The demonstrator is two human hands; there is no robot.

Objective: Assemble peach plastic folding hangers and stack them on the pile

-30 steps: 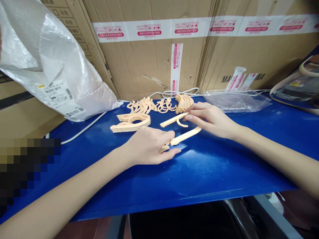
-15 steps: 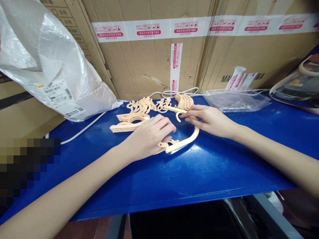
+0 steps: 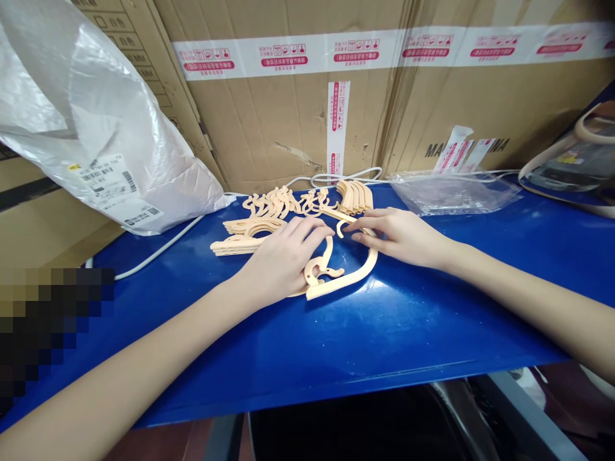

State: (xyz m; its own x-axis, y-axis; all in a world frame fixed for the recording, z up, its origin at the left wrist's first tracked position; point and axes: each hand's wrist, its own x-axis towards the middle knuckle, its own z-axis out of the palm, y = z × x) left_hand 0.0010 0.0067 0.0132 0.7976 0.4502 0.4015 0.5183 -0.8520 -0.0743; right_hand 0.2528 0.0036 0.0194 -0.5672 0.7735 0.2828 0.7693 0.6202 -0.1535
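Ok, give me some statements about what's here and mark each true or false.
1. The left hand and right hand are both at cream pieces. True.
2. A clear plastic bag lies on the blue tabletop. True.
3. The left hand touches the clear plastic bag. False: it is at cream pieces.
4. Cardboard stands behind the blue tabletop. True.
5. Every cream piece is under a hand. False: others lie piled nearby.

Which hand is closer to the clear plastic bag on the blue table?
Right. The right hand is close by, on the near side of the clear plastic bag and to its left; the left hand is much farther left.
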